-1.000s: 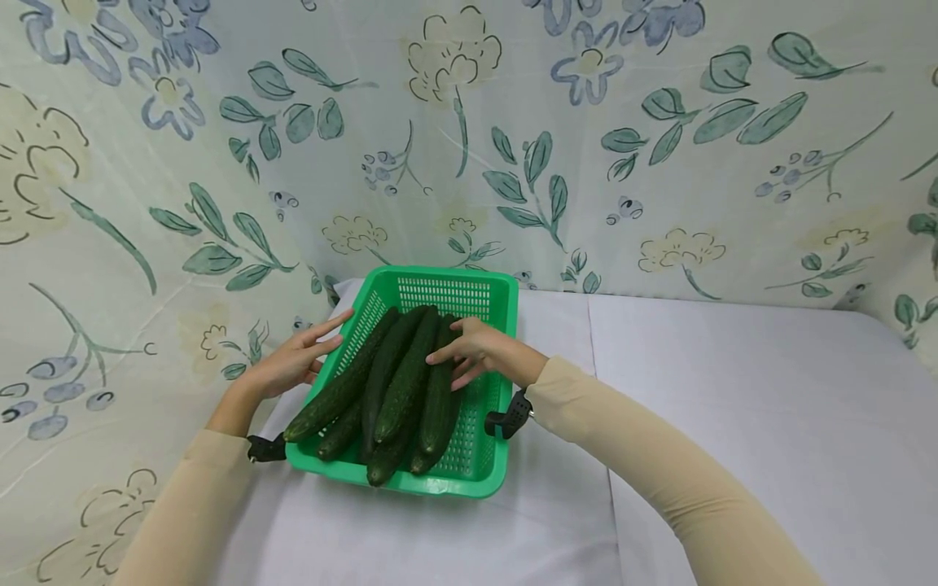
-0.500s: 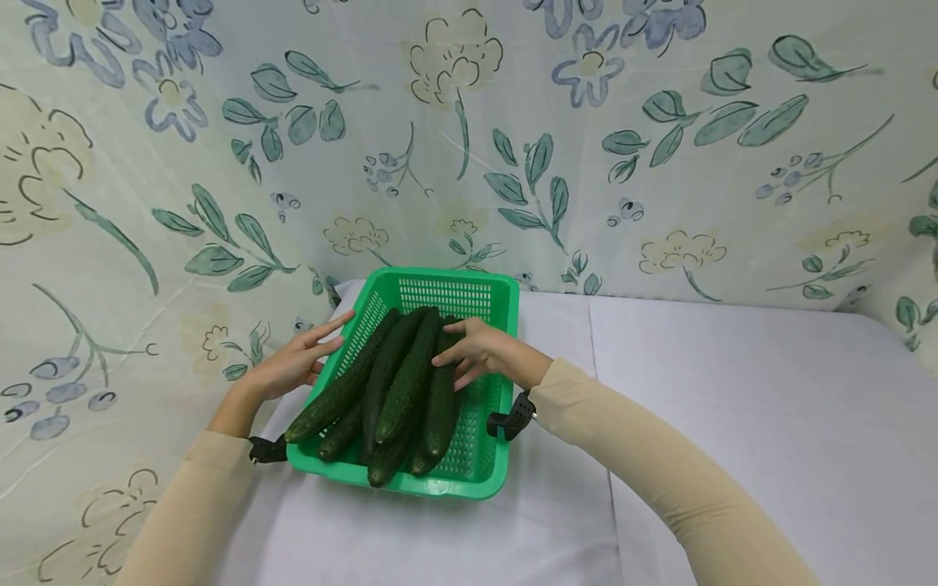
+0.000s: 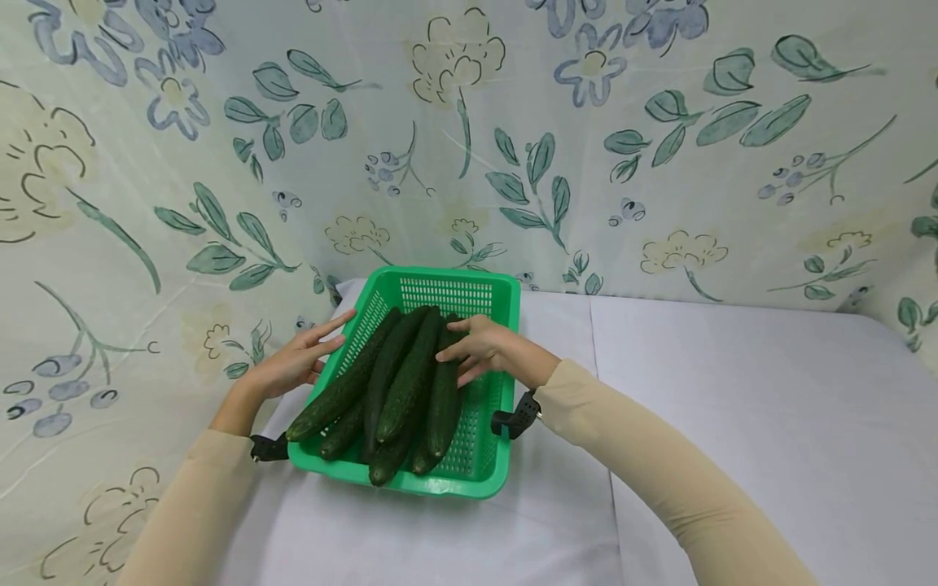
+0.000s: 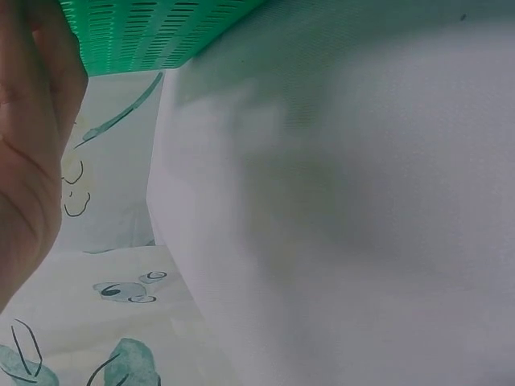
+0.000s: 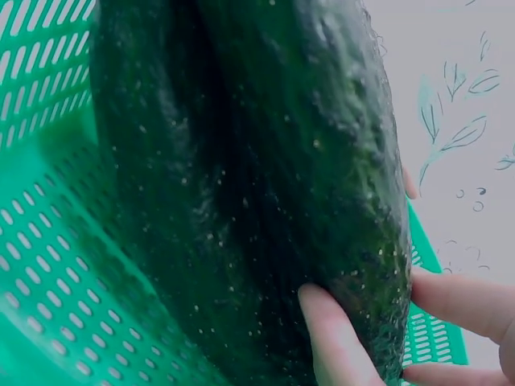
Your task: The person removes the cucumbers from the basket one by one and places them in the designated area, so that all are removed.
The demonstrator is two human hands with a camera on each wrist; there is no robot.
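Note:
A green plastic basket [image 3: 469, 490] with slotted walls holds several dark green cucumbers [image 3: 337, 403], piled lengthwise toward its left side. My right hand [image 3: 498, 348] reaches over the basket's right side and grips the rightmost upper cucumber [image 3: 443, 411] near its far end. In the right wrist view, the thumb [image 5: 334, 338] lies on one side of that cucumber and fingers [image 5: 467, 305] on the other. Against the outside of the basket's left wall, my left hand [image 3: 289, 366] rests with fairly straight fingers. Its lower fingers are partly hidden in the head view.
The basket stands on a white cloth-covered table [image 3: 733, 431], near the back left. Floral fabric [image 3: 542, 106] hangs right behind the basket and along its left side. A black wrist strap device [image 3: 516, 417] overlaps the basket's right rim.
My right hand has shifted slightly to the right, and the gripped cucumber has moved a little rightward with it. The left hand and basket have stayed almost in place.

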